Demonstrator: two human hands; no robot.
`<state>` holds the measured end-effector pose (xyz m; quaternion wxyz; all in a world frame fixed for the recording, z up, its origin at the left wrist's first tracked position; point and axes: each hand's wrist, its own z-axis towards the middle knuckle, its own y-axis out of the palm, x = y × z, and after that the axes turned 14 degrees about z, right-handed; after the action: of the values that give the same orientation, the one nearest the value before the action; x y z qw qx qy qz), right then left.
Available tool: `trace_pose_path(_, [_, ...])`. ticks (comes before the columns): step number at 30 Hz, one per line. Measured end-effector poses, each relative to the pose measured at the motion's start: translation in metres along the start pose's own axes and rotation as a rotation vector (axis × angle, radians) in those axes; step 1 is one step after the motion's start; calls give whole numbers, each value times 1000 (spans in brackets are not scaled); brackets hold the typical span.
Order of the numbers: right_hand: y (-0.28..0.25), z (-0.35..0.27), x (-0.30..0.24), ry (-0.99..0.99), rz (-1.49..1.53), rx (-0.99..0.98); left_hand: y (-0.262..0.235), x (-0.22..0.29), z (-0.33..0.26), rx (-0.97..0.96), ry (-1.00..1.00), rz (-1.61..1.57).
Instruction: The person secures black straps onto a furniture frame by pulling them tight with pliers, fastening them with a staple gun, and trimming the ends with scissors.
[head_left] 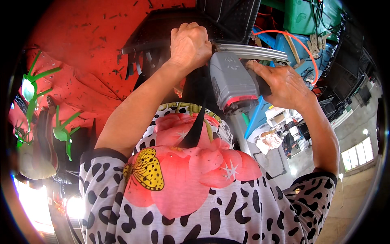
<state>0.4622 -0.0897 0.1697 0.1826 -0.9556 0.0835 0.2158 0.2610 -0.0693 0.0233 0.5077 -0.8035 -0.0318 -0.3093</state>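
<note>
Gripping a grey tool at a black seat edge

Pressing down on the rim of a black woven seat, left hand curled shut over the edge, knuckles up, thumb side tight against the grey tool. Right hand wrapped closed round the tool's dark rear grip, fingers hidden behind the housing. Tool sitting between both hands, just below a silver ribbed rail, red band at its lower end, touching the left hand. Black strap hanging from under the seat down over a floral shirt.

Little free room at centre: seat rim above, rail to the right, strap and loose black strips below the edge. Red floor to the left, speckled with dark scraps, open out to green plastic pieces near the rim. Crowded on the right: orange hose arching over blue frames, green bin above, white rag lower down, all close behind the right wrist.
</note>
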Motion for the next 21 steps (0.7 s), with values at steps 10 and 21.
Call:
trace_pose_path(10, [7,-1,1,-90,81,135,1,-1,1,-58,-17,-35])
trace_pose_path(21, [11,-2,11,53,100,54,1,6,5,-129,30,-56])
